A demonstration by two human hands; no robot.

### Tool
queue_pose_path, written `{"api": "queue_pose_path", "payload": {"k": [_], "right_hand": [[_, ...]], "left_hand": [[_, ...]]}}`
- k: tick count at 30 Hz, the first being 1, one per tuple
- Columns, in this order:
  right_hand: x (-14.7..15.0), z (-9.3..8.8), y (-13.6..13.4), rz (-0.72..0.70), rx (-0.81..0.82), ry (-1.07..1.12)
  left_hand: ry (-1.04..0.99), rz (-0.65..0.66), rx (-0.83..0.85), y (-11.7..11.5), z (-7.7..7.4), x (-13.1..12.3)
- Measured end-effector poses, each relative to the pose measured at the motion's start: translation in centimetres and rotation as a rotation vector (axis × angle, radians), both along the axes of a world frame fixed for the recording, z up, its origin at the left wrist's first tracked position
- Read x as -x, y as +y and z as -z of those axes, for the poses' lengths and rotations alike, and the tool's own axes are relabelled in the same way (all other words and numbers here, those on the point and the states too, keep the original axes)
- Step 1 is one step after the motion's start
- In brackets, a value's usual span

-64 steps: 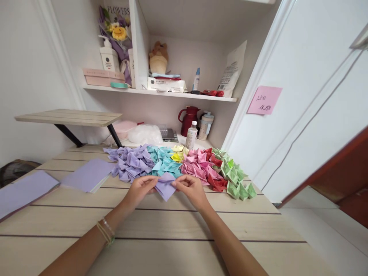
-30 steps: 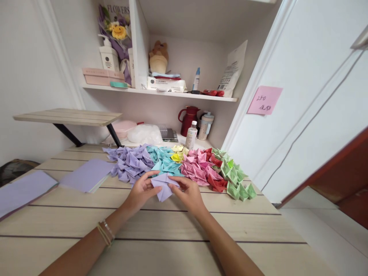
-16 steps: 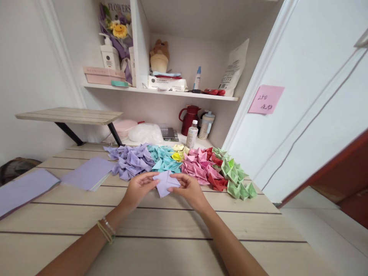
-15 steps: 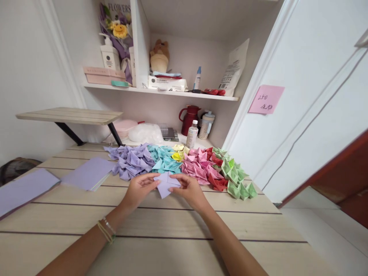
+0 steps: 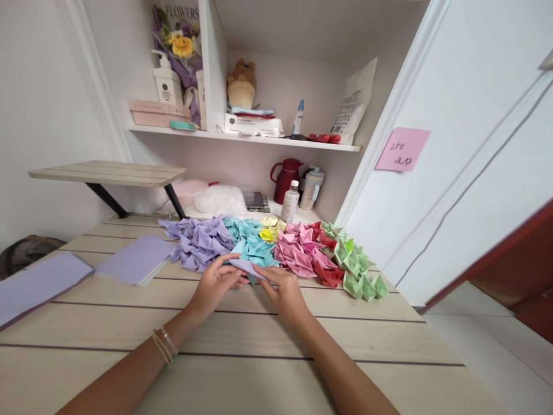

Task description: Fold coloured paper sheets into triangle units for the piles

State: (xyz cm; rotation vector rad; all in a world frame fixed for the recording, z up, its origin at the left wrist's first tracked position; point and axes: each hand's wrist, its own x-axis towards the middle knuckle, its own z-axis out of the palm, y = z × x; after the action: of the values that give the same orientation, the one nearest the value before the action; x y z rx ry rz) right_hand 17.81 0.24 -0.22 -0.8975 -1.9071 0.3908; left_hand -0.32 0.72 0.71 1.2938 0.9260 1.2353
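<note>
Between my hands is a small piece of folded purple paper (image 5: 247, 266), tilted and seen nearly edge-on just above the table. My left hand (image 5: 219, 278) grips its left side, fingers behind and thumb toward me. On the right side, my right hand (image 5: 279, 282) pinches the paper between thumb and fingers. Just beyond lie heaps of folded paper boats: purple ones (image 5: 202, 245), blue ones (image 5: 254, 249), a few yellow ones (image 5: 268, 231), pink ones (image 5: 298, 251), red ones (image 5: 330, 275) and green ones (image 5: 354, 259).
Purple paper sheets (image 5: 133, 259) and another purple stack (image 5: 41, 285) lie on the slatted table (image 5: 207, 340) at left. A raised wooden stand (image 5: 108, 173) is behind them. At the back are a clear bottle (image 5: 289, 203), a red jug (image 5: 285, 180) and a shelf (image 5: 246, 139).
The folded purple paper has tipped from facing me broadly to nearly edge-on. My left fingers have shifted behind it, and both hands still hold it.
</note>
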Motion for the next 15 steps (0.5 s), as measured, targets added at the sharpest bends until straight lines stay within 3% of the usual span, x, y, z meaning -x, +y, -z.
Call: {"api": "queue_pose_path", "payload": {"k": [4,10,15], "right_hand": [[0.2,-0.1,-0.5,0.027,-0.010,-0.056],[0.4,-0.8,-0.9,0.094,0.143,-0.003],[0.2,-1.0,-1.0,0.117,0.126,-0.104]], "left_hand": [[-0.017,0.029,-0.039,-0.4,-0.3,-0.3],[0.139,-0.032,-0.102,-0.1,0.0,0.0],[0.436,-0.092,-0.364,-0.1,0.6,0.3]]}}
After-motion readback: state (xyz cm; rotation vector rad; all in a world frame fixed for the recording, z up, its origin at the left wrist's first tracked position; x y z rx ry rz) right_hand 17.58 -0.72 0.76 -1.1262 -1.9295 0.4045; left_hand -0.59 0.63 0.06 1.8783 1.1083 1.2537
